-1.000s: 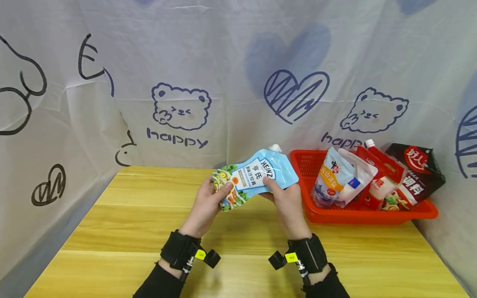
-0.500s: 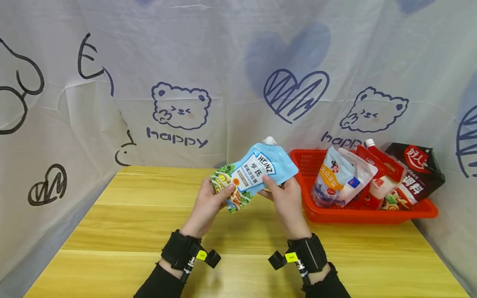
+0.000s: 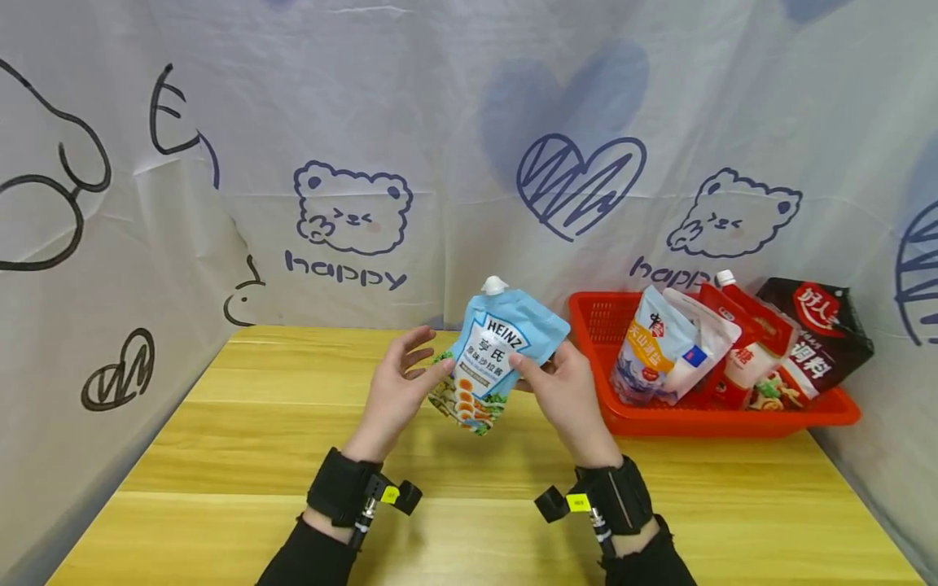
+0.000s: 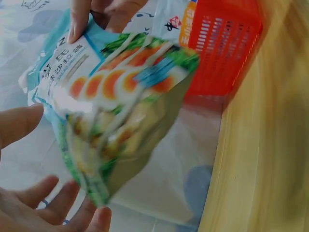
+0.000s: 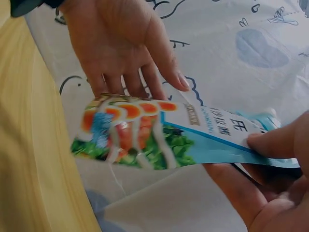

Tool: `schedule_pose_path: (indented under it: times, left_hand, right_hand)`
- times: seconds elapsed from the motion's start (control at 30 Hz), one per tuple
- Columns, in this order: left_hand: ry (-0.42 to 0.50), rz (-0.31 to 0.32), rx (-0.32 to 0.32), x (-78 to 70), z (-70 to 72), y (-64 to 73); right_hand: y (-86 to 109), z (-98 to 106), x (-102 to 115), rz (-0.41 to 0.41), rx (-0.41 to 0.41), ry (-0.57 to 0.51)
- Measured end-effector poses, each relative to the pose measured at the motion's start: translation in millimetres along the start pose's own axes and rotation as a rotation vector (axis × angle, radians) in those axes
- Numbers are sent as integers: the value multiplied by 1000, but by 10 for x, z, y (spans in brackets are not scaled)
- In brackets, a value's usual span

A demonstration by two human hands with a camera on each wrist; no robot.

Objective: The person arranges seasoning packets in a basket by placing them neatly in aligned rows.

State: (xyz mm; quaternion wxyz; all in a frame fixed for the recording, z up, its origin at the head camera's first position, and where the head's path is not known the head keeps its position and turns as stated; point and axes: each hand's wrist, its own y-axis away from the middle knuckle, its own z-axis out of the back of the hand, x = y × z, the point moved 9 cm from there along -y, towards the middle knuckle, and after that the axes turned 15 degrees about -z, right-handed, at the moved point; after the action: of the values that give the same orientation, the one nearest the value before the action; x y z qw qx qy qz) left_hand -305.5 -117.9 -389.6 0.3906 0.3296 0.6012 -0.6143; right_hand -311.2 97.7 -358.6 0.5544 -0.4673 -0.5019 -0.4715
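A light-blue Heinz salad dressing pouch (image 3: pixel 485 362) with a white spout cap (image 3: pixel 494 285) hangs above the table, spout up and slightly tilted. My right hand (image 3: pixel 567 399) pinches its right side, thumb on the printed front and fingers behind. Beside the pouch's left edge is my left hand (image 3: pixel 392 391), thumb and fingers spread apart. In the left wrist view the left fingers (image 4: pixel 63 203) lie close to the pouch's edge; whether they touch it I cannot tell. The right wrist view shows the left palm (image 5: pixel 118 34) behind the pouch and the right thumb (image 5: pixel 277 140) on its front.
A red plastic basket (image 3: pixel 703 423) stands at the table's right. Inside lean a blue-and-orange salt bag (image 3: pixel 655 346), a pale pouch (image 3: pixel 699 350), a red capped pouch (image 3: pixel 747 350) and a black seasoning bag (image 3: pixel 813 342). A printed cloth (image 3: pixel 469 98) hangs behind the wooden table (image 3: pixel 242 456).
The left hand has let go of the pouch's lower end and spread its fingers, shifting slightly left. The pouch has turned more upright, its spout moving left, while the right hand keeps its pinch.
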Motion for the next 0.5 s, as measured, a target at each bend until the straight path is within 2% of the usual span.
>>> schedule_pose_path:
  times: [0.2,0.33,0.5]
  left_hand:
    - [-88,-76,91,-64,-62,-1]
    - [-126,-86,140,-72,-125,21]
    - [-120,-91,183,-58,-208,36]
  right_hand:
    - [11,-57,20,18,32,107]
    - [17,-87,42,46,50,160]
    - [13,-96,51,71,43,229]
